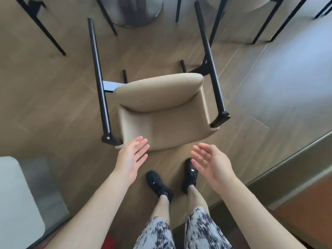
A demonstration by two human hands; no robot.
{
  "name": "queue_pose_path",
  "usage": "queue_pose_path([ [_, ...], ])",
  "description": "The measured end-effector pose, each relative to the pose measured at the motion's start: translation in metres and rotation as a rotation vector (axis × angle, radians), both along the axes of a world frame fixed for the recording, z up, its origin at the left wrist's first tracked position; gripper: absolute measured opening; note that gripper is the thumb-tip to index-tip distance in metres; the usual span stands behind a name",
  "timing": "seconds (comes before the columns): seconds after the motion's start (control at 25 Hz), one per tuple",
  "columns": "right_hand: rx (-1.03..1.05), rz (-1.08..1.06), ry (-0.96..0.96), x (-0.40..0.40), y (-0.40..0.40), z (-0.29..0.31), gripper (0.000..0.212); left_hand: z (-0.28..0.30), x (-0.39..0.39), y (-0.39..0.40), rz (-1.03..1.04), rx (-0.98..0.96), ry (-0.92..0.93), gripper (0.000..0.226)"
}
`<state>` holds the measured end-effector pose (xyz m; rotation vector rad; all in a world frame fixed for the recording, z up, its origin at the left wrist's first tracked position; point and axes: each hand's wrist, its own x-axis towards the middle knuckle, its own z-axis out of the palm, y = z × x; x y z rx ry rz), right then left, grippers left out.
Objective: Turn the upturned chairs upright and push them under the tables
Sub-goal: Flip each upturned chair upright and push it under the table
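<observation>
A beige padded chair [161,112] with black legs lies tipped over on the wooden floor in front of me. Its backrest end is nearest my feet and its long black legs [98,74] point away toward the table. My left hand [132,159] hovers open just off the chair's near left corner, fingers spread, not gripping. My right hand [211,163] is open too, palm turned inward, a little right of the chair's near edge and apart from it. Neither hand holds anything.
A round metal table base [138,13] stands at the top, with black legs of other chairs [50,33] left and right of it. A white table corner [16,194] is at lower left. A raised step edge [287,164] runs along the right. My black shoes [158,184] stand below the chair.
</observation>
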<state>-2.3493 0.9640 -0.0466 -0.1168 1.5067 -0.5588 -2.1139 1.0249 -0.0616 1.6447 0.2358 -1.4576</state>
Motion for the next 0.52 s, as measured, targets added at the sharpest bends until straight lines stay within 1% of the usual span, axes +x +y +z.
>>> queue_pose_path([
  [0.2, 0.159, 0.006, 0.069, -0.004, 0.013, -0.113, 0.022, -0.096, -0.002, 0.007, 0.066, 0.08, 0.044, 0.024],
  [0.36, 0.215, -0.014, 0.054, -0.009, 0.015, -0.191, 0.025, -0.168, -0.02, 0.011, 0.138, 0.149, 0.103, 0.024],
  [0.52, 0.248, -0.003, 0.004, -0.011, 0.004, -0.268, 0.031, -0.245, -0.046, 0.007, 0.106, 0.197, 0.148, 0.023],
])
